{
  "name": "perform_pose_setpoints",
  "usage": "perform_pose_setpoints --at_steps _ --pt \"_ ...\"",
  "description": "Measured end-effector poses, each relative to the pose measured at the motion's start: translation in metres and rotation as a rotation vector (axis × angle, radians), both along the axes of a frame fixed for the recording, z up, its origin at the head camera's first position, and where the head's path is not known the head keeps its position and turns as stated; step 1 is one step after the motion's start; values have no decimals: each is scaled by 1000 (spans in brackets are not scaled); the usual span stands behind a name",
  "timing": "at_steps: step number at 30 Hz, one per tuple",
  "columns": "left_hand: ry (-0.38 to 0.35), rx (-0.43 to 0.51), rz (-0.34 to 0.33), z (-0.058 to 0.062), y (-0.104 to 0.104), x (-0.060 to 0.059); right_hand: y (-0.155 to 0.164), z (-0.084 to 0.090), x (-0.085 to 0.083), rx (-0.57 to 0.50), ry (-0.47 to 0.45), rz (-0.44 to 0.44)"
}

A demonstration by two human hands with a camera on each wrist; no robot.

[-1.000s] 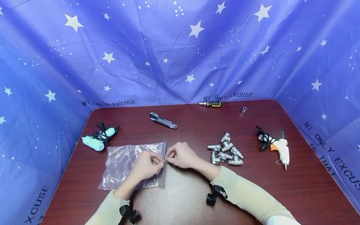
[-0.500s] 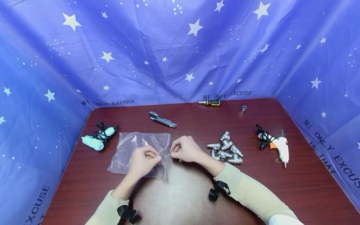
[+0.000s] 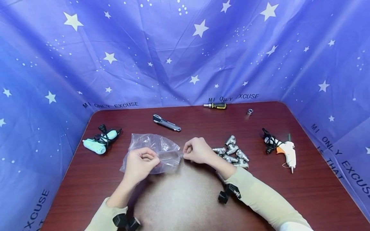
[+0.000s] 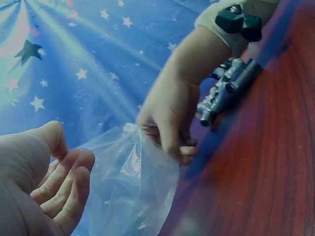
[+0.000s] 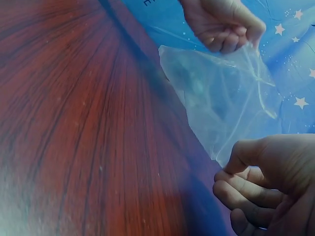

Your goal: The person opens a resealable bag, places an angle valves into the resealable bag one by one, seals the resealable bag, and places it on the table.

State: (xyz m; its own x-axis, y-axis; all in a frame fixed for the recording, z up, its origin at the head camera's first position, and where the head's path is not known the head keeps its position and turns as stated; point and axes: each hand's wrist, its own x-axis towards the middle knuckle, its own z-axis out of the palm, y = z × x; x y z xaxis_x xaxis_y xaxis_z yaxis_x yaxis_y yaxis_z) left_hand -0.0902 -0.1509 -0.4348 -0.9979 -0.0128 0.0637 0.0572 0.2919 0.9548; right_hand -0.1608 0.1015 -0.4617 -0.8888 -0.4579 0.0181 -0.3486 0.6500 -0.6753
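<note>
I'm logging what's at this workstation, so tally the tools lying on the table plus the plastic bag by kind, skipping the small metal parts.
Corded: 2, a light blue tool and a white-and-orange glue gun
Knives: 1, a utility knife
Screwdrivers: 1, a black-and-yellow screwdriver
Bags: 1, a clear plastic bag
Total: 5

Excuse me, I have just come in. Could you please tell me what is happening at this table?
A person is holding a clear plastic bag by its edge, the left hand pinching one side and the right hand the other, with the edge stretched between them. A pile of metal fittings lies outside the bag, beside the right forearm. A utility knife and a white glue gun also lie on the table, apart from both hands.
</note>
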Motion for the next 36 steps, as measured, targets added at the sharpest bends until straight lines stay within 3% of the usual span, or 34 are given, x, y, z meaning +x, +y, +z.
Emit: perform_pose_setpoints --at_steps 7,13,17,22,28,32,36 --pt "59 2 8 12 -7 6 10 1 -1 45 52 0" --pt "65 32 -9 16 -5 11 13 4 -3 43 61 -1" --pt "98 8 -9 12 0 12 13 7 -4 51 83 -1" --pt "121 2 -73 1 11 8 13 9 0 41 100 -6" --pt "70 50 -121 -6 24 6 7 18 11 -53 234 -30" --pt "-2 115 -124 -6 31 5 0 22 18 -144 326 39" --pt "-41 148 -137 -3 36 4 -4 20 18 -141 372 112"
